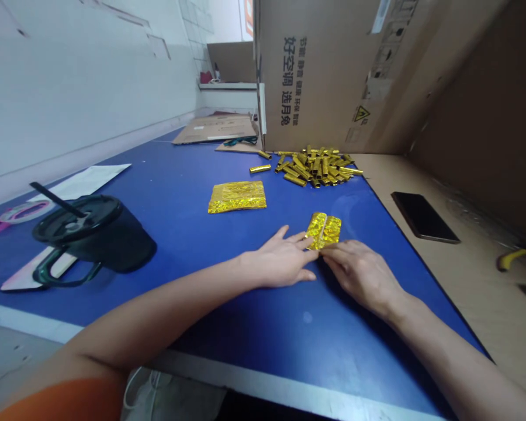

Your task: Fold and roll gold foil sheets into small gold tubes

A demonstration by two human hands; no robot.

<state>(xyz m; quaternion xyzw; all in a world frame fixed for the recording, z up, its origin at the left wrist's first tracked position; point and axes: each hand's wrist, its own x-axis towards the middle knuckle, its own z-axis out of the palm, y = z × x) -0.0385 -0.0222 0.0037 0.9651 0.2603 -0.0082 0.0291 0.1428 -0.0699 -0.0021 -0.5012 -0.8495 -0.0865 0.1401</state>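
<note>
A small sheet of gold foil paper (331, 230) lies on the blue table, its two sides folded in to meet at a pale line down the middle. My left hand (283, 257) rests flat with fingers spread, fingertips touching the paper's left and near edge. At the near edge my right hand (362, 272) has its fingers pinched together on the paper; the exact grip is partly hidden. A stack of flat gold foil sheets (238, 196) sits farther back to the left. Beyond it is a pile of rolled gold foil tubes (318, 166), with a few loose ones beside it.
A dark lidded mug with a straw (109, 234) stands at left, near a tape roll (24, 211) and white paper (85, 182). A large cardboard box (328, 76) rises behind the pile. On cardboard at right lies a black phone (424, 216).
</note>
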